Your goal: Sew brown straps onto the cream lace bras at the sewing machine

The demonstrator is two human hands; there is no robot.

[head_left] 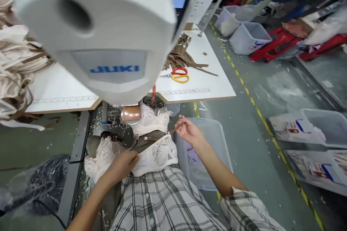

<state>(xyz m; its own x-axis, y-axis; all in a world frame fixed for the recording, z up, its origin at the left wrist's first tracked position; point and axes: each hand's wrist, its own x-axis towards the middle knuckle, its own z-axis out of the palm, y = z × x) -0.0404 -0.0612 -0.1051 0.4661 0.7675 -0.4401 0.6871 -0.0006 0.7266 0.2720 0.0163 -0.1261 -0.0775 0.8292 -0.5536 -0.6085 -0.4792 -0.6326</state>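
Observation:
A white lace bra (154, 154) lies across my lap, one cup facing up. My left hand (123, 166) is closed on its left edge. To the right, my right hand (188, 130) pinches a thin brown strap (176, 129) that runs to the top of the cup. More white lace pieces (151, 119) hang at the sewing machine's lower end just beyond. Another white lace bundle (104, 155) rests left of my left hand, partly behind the forearm. The fingertips of my left hand are partly hidden.
A white JUKI sewing machine head (108, 36) looms in front. On the white worktable (214, 83) lie red-and-yellow scissors (179, 75) and brown straps (181, 56). Cream fabric strips (18, 65) are heaped at left. A clear plastic bin (217, 144) stands at my right.

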